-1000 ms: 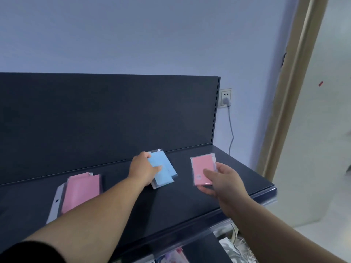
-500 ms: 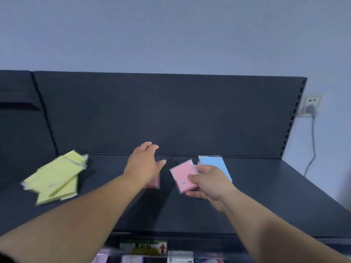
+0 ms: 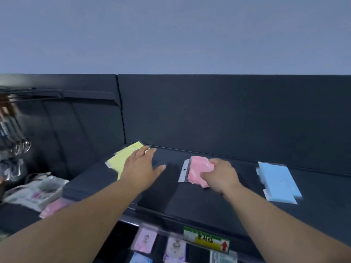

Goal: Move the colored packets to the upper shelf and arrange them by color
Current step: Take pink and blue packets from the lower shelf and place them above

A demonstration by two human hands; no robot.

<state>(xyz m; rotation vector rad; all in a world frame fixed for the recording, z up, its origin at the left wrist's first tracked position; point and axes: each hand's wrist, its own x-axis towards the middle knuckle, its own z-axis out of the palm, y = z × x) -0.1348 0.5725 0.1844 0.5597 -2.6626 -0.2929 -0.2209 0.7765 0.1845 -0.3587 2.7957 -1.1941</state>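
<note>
In the head view, the dark upper shelf (image 3: 190, 198) carries three groups of packets. The yellow packets (image 3: 118, 161) lie at its left end, the pink packets (image 3: 195, 170) near the middle, and the blue packets (image 3: 279, 182) well apart on the right.

The left hand (image 3: 140, 169) is palm down over the right part of the yellow packets, with its fingers straight and spread. I cannot tell if it presses on them.

The right hand (image 3: 220, 175) holds the pink packets, with its fingers curled over their right edge.

A green and yellow label (image 3: 207, 240) hangs on the front edge of the shelf, and small packets (image 3: 145, 240) lie below it.
</note>
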